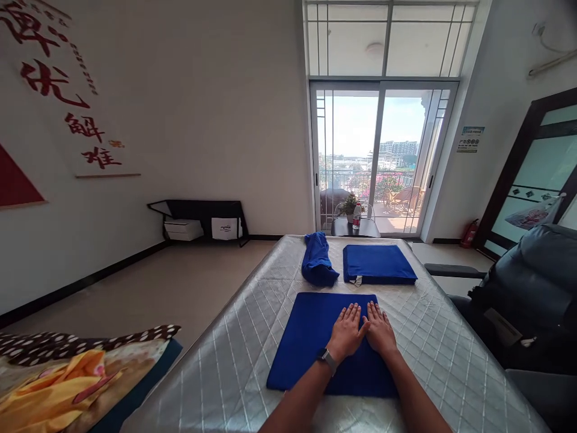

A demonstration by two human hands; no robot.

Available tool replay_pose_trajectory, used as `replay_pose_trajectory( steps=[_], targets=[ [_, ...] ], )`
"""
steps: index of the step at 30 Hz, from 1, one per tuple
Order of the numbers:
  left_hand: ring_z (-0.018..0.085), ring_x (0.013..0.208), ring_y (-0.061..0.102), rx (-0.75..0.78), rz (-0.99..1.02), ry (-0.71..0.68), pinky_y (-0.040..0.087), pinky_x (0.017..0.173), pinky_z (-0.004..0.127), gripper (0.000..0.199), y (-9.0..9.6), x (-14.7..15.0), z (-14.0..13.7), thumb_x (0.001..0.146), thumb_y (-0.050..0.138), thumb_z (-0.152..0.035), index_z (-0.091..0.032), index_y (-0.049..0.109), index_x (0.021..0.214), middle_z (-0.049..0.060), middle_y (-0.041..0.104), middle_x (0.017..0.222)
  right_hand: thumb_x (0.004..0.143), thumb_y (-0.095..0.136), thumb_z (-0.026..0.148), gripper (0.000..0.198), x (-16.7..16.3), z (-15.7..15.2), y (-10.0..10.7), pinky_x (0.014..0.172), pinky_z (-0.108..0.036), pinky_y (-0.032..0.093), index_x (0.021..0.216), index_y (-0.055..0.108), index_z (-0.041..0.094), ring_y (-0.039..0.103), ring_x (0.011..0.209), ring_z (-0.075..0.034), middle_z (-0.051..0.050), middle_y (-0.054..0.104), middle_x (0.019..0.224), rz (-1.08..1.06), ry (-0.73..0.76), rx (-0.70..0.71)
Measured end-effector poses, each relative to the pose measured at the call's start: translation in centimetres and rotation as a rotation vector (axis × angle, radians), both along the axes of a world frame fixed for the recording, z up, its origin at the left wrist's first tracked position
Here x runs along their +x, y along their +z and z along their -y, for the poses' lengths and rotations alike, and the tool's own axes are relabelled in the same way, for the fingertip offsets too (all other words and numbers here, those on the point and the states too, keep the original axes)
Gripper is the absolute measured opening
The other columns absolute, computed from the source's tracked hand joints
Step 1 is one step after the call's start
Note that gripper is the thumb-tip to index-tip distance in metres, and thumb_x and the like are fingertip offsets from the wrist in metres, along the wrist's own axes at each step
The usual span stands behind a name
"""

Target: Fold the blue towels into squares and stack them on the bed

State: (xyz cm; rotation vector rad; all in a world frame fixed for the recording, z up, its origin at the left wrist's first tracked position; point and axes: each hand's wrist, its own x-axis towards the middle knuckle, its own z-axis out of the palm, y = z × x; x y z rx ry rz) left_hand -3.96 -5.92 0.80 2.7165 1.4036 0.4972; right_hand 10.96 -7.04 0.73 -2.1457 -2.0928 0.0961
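A flat blue folded cloth (306, 343) lies in front of me on the silver quilted table cover (234, 349). My left hand (348, 331) rests palm down on its right half, fingers stretched out, with a watch on the wrist. Beside it my right hand (379, 328) lies flat near the cloth's right edge, the two thumbs close together. Neither hand grips anything. Beyond the cloth sit a neat stack of folded blue cloths (381, 263) with a white tag and, to its left, a crumpled blue cloth (318, 261).
Patterned bedding with a yellow cloth (67, 385) is at the lower left. A dark office chair (532, 288) stands close on the right. Past the table's far end, a small table (367, 228) holds a bottle (357, 215) and a plant (348, 205) before the sliding door.
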Motion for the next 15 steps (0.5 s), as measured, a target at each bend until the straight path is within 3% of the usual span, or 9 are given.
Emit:
replay_pose_trajectory(
  steps=[2,5,12,15],
  targets=[
    [0.023,0.151,0.024,-0.005,0.004,0.005,0.025,0.123,0.045,0.066,-0.5,0.9,-0.4,0.105,0.016,-0.052,-0.013,0.032,0.156,0.011,0.034,0.161,0.101,0.019,0.036,0.064,0.1,0.0,0.0,0.124,-0.041,0.01,0.158,0.023,0.009,0.008,0.154,-0.02,-0.008,0.019,0.166,-0.002,0.005,0.0],
    [0.024,0.151,0.025,-0.01,0.0,0.066,0.025,0.123,0.045,0.069,-1.1,-0.9,-1.1,0.104,0.015,-0.055,-0.013,0.034,0.155,0.011,0.035,0.161,0.101,0.016,0.04,0.065,0.1,0.0,0.0,0.124,-0.04,0.009,0.158,0.022,0.009,0.009,0.154,-0.02,-0.008,0.02,0.166,-0.025,-0.008,0.009],
    [0.026,0.15,0.026,-0.016,-0.101,0.34,0.023,0.123,0.045,0.075,-1.9,-12.0,-4.5,0.103,0.016,-0.059,-0.008,0.034,0.155,0.015,0.032,0.161,0.101,0.015,0.041,0.066,0.1,-0.4,-0.5,0.124,-0.04,0.006,0.159,0.019,0.011,0.007,0.154,-0.019,-0.006,0.016,0.166,-0.054,-0.036,0.009],
    [0.027,0.151,0.026,-0.005,-0.131,0.396,0.023,0.123,0.045,0.072,-3.0,-15.3,-5.5,0.103,0.019,-0.055,-0.007,0.032,0.155,0.015,0.03,0.162,0.101,0.017,0.042,0.066,0.2,-0.5,-0.6,0.124,-0.039,0.005,0.159,0.018,0.012,0.007,0.154,-0.018,-0.005,0.017,0.166,-0.044,-0.038,-0.006]
  ],
)
